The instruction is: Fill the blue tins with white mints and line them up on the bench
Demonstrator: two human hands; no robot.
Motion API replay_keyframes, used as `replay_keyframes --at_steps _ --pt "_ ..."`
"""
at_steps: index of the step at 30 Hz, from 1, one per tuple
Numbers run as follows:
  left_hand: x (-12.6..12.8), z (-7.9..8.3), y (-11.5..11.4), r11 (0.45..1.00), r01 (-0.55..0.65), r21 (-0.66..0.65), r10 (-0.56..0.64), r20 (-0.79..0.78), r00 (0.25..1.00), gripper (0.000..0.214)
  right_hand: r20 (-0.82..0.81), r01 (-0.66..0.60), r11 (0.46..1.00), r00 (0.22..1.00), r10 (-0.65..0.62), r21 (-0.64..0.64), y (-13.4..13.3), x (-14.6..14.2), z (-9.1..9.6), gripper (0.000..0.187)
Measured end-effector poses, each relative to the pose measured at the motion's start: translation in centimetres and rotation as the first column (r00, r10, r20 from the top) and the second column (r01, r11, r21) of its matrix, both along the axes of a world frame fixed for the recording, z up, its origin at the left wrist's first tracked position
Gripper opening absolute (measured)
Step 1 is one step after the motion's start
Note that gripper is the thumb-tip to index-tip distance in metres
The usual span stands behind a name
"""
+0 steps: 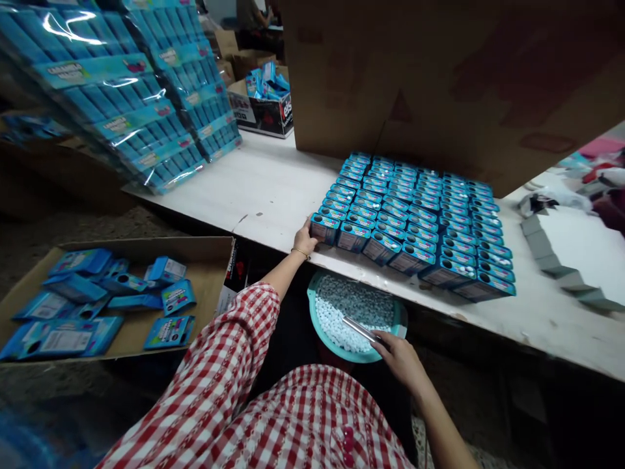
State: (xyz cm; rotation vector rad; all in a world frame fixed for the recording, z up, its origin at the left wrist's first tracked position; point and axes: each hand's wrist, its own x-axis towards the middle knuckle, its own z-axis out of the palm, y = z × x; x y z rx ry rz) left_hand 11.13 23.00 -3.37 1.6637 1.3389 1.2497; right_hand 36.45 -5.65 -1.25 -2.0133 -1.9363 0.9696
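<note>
My left hand (pixel 305 241) rests against the near left corner of a block of small blue cartons (pixel 385 244). Its fingers lie stretched along the corner carton's left side, with the thumb by the front face. The cartons stand upright in close rows, each with a dark round spot on top that looks like an opening. My right hand (pixel 399 357) is closed round the end of a slim metal scoop (pixel 361 329). The scoop's far end touches small white pellets (pixel 336 326) in a teal basin (pixel 312 303), which sits at my lap below the table edge.
A cardboard tray (pixel 209 260) with loose blue cartons stands at left. Wrapped display packs (pixel 122 124) lean behind it. A big cardboard sheet or box (pixel 390 78) rises behind the rows. Folded white card (pixel 581 254) lies right on the white table (pixel 263 176). Another box (pixel 268 116) stands farther back.
</note>
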Motion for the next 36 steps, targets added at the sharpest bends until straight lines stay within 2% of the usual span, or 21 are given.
replay_keyframes --at_steps 3,6,8,10,13,16,19,21,22,24,25,27,30,33,36 --pt "0.9 0.3 0.2 0.996 -0.059 -0.071 0.058 -0.014 0.998 0.075 -0.007 -0.012 1.000 1.000 0.012 -0.006 -0.1 -0.4 0.2 0.036" --pt "1.7 0.5 0.1 0.994 -0.062 -0.085 0.065 0.031 0.997 0.085 -0.004 -0.023 1.000 1.000 0.023 -0.005 0.1 -0.9 0.2 0.037" --pt "1.3 0.7 -0.7 0.995 -0.062 -0.083 0.068 0.061 0.996 0.092 -0.002 -0.029 1.000 1.000 0.029 -0.004 0.3 -0.9 -0.2 0.037" --pt "-0.1 0.8 -2.4 0.996 -0.074 -0.054 0.078 0.075 0.994 0.091 -0.010 -0.044 0.999 0.999 0.044 -0.001 0.6 -0.7 -0.9 0.038" --pt "-4.4 1.4 -6.3 0.988 -0.144 0.049 0.143 0.021 0.990 0.067 -0.005 -0.072 0.997 0.997 0.072 0.004 1.4 0.0 -2.9 0.040" --pt "-10.7 2.0 -10.0 0.940 -0.292 0.178 0.311 -0.090 0.946 0.045 0.038 -0.092 0.996 0.995 0.093 -0.007 2.7 0.4 -5.2 0.044" --pt "-18.5 1.9 -12.5 0.841 -0.509 0.183 0.541 -0.246 0.805 0.036 0.078 -0.120 0.992 0.989 0.123 -0.043 4.2 0.3 -7.2 0.051" --pt "-24.0 1.4 -13.6 0.767 -0.637 0.074 0.599 -0.435 0.672 0.039 0.115 -0.135 0.989 0.983 0.141 -0.060 4.8 0.2 -7.9 0.055" --pt "-26.5 1.0 -14.0 0.737 -0.675 -0.029 0.549 -0.557 0.624 0.043 0.129 -0.137 0.988 0.981 0.145 -0.068 5.0 0.2 -8.1 0.057" --pt "-31.0 -0.1 -14.5 0.641 -0.705 -0.303 0.303 -0.744 0.595 0.057 0.134 -0.137 0.987 0.980 0.148 -0.089 5.2 0.4 -8.3 0.058" --pt "-32.8 -0.7 -14.6 0.572 -0.701 -0.425 0.169 -0.776 0.608 0.062 0.129 -0.132 0.986 0.981 0.144 -0.098 5.2 0.6 -8.3 0.058" --pt "-35.4 -2.0 -14.4 0.484 -0.683 -0.547 0.028 -0.770 0.637 0.070 0.120 -0.111 0.988 0.985 0.123 -0.106 5.0 1.1 -8.3 0.057" --pt "-36.9 -3.8 -13.9 0.479 -0.640 -0.601 -0.040 -0.743 0.668 0.086 0.133 -0.045 0.993 0.989 0.060 -0.109 4.3 2.0 -8.4 0.058" --pt "-36.7 -5.1 -13.6 0.486 -0.615 -0.621 -0.069 -0.729 0.681 0.102 0.142 0.008 0.993 0.990 0.009 -0.119 3.1 2.7 -8.5 0.057" --pt "-36.2 -6.1 -14.0 0.482 -0.623 -0.615 -0.035 -0.725 0.688 0.101 0.154 0.048 0.987 0.988 -0.024 -0.152 1.9 2.6 -8.3 0.056"
